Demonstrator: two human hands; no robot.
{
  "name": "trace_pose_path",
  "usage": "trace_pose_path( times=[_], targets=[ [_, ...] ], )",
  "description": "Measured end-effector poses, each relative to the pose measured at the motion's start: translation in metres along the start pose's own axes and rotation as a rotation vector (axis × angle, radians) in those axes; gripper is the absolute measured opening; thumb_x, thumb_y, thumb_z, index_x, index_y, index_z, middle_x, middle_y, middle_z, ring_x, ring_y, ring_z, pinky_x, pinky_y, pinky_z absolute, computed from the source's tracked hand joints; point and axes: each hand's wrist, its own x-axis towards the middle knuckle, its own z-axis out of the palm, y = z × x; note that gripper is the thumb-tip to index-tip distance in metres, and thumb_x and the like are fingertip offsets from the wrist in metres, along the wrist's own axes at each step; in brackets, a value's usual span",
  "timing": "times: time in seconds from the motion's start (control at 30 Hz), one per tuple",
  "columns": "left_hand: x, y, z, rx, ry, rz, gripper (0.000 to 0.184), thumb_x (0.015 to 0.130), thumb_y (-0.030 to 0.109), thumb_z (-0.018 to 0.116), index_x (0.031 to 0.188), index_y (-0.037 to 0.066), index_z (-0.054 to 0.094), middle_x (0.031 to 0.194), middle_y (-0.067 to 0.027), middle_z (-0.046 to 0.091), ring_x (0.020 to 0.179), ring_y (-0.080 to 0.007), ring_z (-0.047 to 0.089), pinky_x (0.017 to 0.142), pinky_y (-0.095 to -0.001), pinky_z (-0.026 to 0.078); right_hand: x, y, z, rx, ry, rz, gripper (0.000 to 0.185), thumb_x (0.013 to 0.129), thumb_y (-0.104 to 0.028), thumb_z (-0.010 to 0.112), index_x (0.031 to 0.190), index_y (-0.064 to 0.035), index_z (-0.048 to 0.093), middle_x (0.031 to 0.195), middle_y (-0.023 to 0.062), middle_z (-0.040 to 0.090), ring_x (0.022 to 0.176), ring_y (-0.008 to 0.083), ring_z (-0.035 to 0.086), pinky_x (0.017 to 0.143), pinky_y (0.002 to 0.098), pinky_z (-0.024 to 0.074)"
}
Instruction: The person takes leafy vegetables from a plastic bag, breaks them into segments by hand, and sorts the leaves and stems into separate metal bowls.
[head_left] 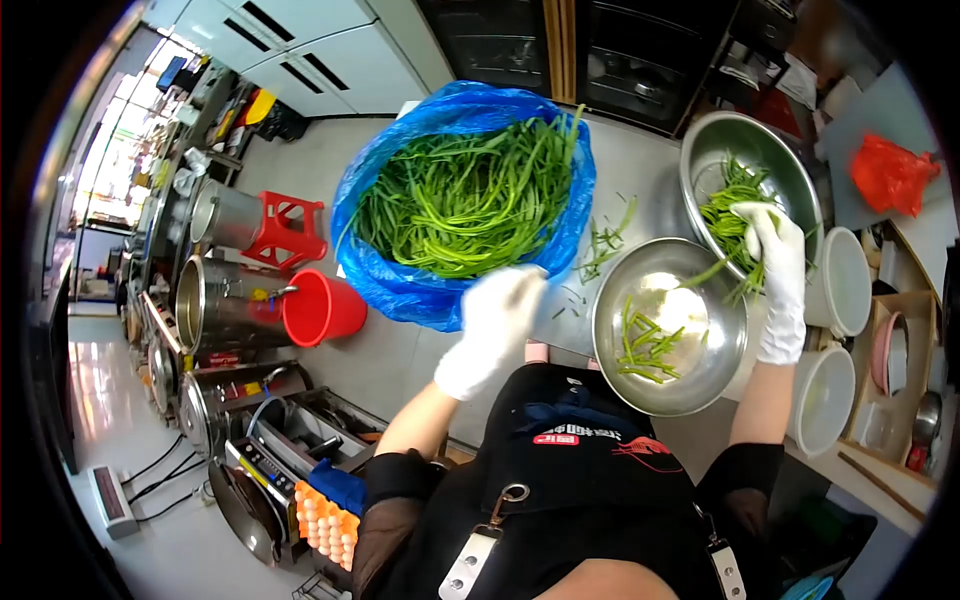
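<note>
My left hand (500,315), in a white glove, is over the near edge of a blue plastic bag (400,285). Motion blurs its fingers, so whether they grip anything is unclear. Inside the bag lies a big heap of long-stemmed leafy greens (460,205). My right hand (775,245), also gloved, is closed on some green stems over the large steel basin (808,190), where more greens (735,185) lie. Cut stem pieces (648,345) rest in the shallower steel bowl (715,375) close to my body.
Loose green scraps (603,245) lie on the table between bag and bowls. White buckets (845,285) stand at the right, beside a red plastic bag (893,175). A red bucket (325,308), a red stool (292,230) and a tray of eggs (327,525) are at the left.
</note>
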Motion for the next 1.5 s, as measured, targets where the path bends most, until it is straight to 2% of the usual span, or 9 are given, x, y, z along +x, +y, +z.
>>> trace_pose_path(
  times=[0.17, 0.3, 0.57, 0.77, 0.97, 1.1, 1.13, 1.27, 1.5],
  targets=[
    [0.045, -0.081, -0.082, 0.58, -0.015, 0.114, 0.02, 0.082, 0.002, 0.059, 0.099, 0.006, 0.07, 0.091, -0.0089, 0.068, 0.089, -0.0274, 0.062, 0.081, -0.0362, 0.05, -0.006, 0.048, 0.01, 0.387, -0.002, -0.047, 0.031, 0.1, -0.026, 0.05, 0.099, 0.0019, 0.065, 0.056, -0.0061, 0.039, 0.049, 0.0029, 0.033, 0.048, 0.019, 0.0304],
    [0.052, -0.107, -0.093, 0.582, -0.421, 0.239, 0.026, 0.073, -0.002, 0.059, 0.096, 0.004, 0.071, 0.092, -0.0069, 0.068, 0.089, -0.0271, 0.061, 0.082, -0.0374, 0.049, -0.016, 0.041, 0.041, 0.493, 0.004, 0.195, 0.032, 0.102, -0.027, 0.046, 0.095, -0.0001, 0.063, 0.053, -0.0094, 0.03, 0.043, 0.0004, 0.025, 0.038, 0.0193, 0.0199],
    [0.06, -0.111, -0.108, 0.509, -0.469, 0.258, 0.023, 0.07, -0.001, 0.067, 0.092, 0.005, 0.072, 0.084, -0.008, 0.063, 0.085, -0.0276, 0.06, 0.077, -0.0352, 0.049, -0.024, 0.036, 0.067, 0.43, -0.121, 0.259, 0.022, 0.098, -0.018, 0.051, 0.091, -0.002, 0.066, 0.055, -0.0115, 0.033, 0.044, -0.0021, 0.025, 0.04, 0.0179, 0.0174],
    [0.077, -0.095, -0.136, 0.249, -0.388, 0.2, 0.012, 0.072, 0.002, 0.069, 0.084, 0.002, 0.072, 0.081, -0.007, 0.064, 0.082, -0.0254, 0.061, 0.073, -0.0332, 0.049, -0.03, 0.046, 0.076, 0.369, -0.201, 0.262, 0.02, 0.097, -0.017, 0.055, 0.091, -0.0023, 0.067, 0.057, -0.0114, 0.036, 0.047, -0.0021, 0.027, 0.042, 0.0178, 0.0178],
    [0.09, -0.081, -0.155, -0.461, 0.087, -0.37, 0.014, 0.088, 0.005, 0.061, 0.096, 0.0, 0.072, 0.077, -0.0016, 0.065, 0.068, -0.0078, 0.054, 0.064, -0.0225, 0.044, -0.034, 0.047, 0.083, 0.371, -0.251, 0.303, 0.02, 0.096, -0.017, 0.055, 0.091, -0.0034, 0.067, 0.057, -0.0114, 0.035, 0.047, -0.0019, 0.026, 0.042, 0.0179, 0.0169],
    [0.066, -0.109, -0.108, -0.567, -0.03, -0.66, 0.015, 0.091, 0.011, 0.062, 0.097, 0.001, 0.07, 0.071, 0.0, 0.061, 0.06, -0.0057, 0.052, 0.055, -0.0182, 0.041, -0.035, 0.042, 0.095, 0.207, -0.302, 0.232, 0.02, 0.095, -0.019, 0.056, 0.09, -0.0029, 0.068, 0.058, -0.0085, 0.042, 0.047, -0.0009, 0.03, 0.043, 0.0173, 0.0221],
    [0.065, -0.102, -0.104, -0.671, -0.011, -0.643, 0.015, 0.091, 0.012, 0.062, 0.098, 0.0, 0.07, 0.072, -0.0001, 0.061, 0.06, -0.0058, 0.052, 0.055, -0.0185, 0.042, -0.033, 0.044, 0.101, 0.089, -0.297, 0.181, 0.019, 0.093, -0.018, 0.058, 0.092, -0.0017, 0.069, 0.067, -0.0029, 0.056, 0.055, 0.0025, 0.046, 0.051, 0.0187, 0.0361],
    [0.063, -0.065, -0.1, -0.829, -0.016, -0.585, 0.017, 0.092, 0.011, 0.062, 0.099, -0.003, 0.067, 0.077, -0.0008, 0.062, 0.061, -0.0066, 0.053, 0.056, -0.0193, 0.044, -0.034, 0.024, 0.129, 0.025, -0.388, -0.021, 0.022, 0.09, -0.018, 0.06, 0.096, 0.0019, 0.068, 0.085, 0.0092, 0.069, 0.078, 0.0121, 0.062, 0.071, 0.0271, 0.0483],
    [0.063, -0.029, -0.093, -0.808, 0.055, -0.61, 0.022, 0.088, 0.012, 0.067, 0.103, -0.003, 0.066, 0.077, -0.0009, 0.062, 0.061, -0.0068, 0.054, 0.055, -0.0193, 0.042, -0.044, -0.033, 0.18, -0.035, -0.397, -0.229, 0.019, 0.088, -0.016, 0.064, 0.104, -0.0051, 0.067, 0.079, 0.008, 0.067, 0.059, 0.0116, 0.058, 0.057, 0.0261, 0.0461]
  ],
)
